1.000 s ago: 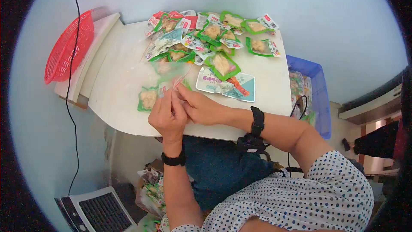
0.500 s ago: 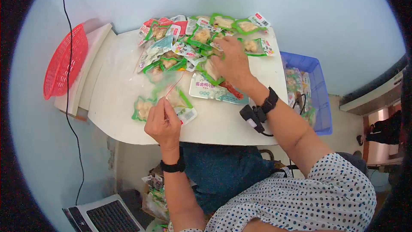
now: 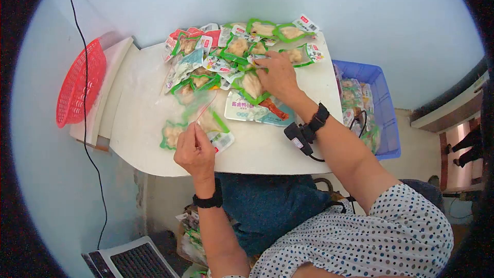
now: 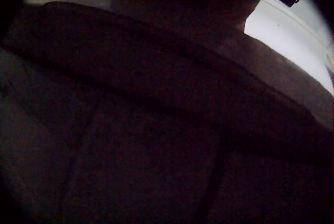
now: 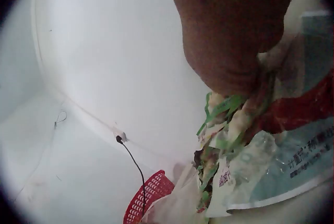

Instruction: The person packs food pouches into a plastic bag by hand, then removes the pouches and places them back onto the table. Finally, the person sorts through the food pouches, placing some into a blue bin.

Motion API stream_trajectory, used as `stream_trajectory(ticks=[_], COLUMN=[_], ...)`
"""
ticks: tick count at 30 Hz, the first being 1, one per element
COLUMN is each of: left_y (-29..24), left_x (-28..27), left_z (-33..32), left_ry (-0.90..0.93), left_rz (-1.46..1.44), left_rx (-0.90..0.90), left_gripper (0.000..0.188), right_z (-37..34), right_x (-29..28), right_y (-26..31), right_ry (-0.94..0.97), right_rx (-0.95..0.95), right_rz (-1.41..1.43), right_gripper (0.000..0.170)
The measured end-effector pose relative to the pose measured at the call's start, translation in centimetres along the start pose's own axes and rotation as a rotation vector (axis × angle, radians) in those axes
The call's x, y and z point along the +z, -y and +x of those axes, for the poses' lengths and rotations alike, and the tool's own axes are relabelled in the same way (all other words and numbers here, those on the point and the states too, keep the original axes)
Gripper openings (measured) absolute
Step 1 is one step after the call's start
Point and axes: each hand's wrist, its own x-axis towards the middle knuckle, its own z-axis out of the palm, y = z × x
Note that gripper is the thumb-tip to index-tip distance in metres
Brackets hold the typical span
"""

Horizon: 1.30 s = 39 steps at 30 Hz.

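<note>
In the head view my left hand (image 3: 195, 149) pinches the red-lined edge of a clear zip bag (image 3: 198, 107). Green-edged food packets show through the bag, among them one with pale pieces (image 3: 172, 135). My right hand (image 3: 279, 76) reaches palm down into the pile, its fingertips right at a green-edged packet (image 3: 252, 84); I cannot tell whether they grip one. Just below lies a large white and teal pouch (image 3: 247, 109) with a red-brown picture, seen also in the right wrist view, where the right hand (image 5: 235, 36) hides its own fingertips. The left wrist view is mostly dark.
More packets (image 3: 188, 46) are heaped at the back of the white table (image 3: 257, 149). A red plastic basket (image 3: 82, 85) leans at the left, with a black cable (image 3: 86, 103) hanging across it. Beyond the right edge stands a blue crate (image 3: 383, 108) holding packets.
My right hand has left the bag's edge beside the left hand and moved up and right to the pile. The left hand keeps its pinch on the bag. The head view has shifted slightly.
</note>
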Motion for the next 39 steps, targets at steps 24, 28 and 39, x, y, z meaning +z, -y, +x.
stream_trajectory(ticks=[24, 28, 39], left_y=[0.0, -0.1, 0.6], left_x=[0.1, -0.3, 0.0], left_z=[-0.4, -0.5, -0.3], left_ry=[0.030, 0.070, -0.020], left_rz=[-0.031, -0.033, -0.079], left_rx=[-0.041, -0.098, -0.051], left_gripper=[0.005, 0.005, 0.006], right_z=[0.4, -0.3, -1.3], right_x=[-2.2, -4.0, -6.6], right_y=[2.0, 3.6, 6.5], right_ry=[-0.176, -0.134, -0.092], right_rx=[-0.011, -0.050, -0.039], right_rz=[0.049, -0.019, 0.724], right_gripper=[0.005, 0.011, 0.015])
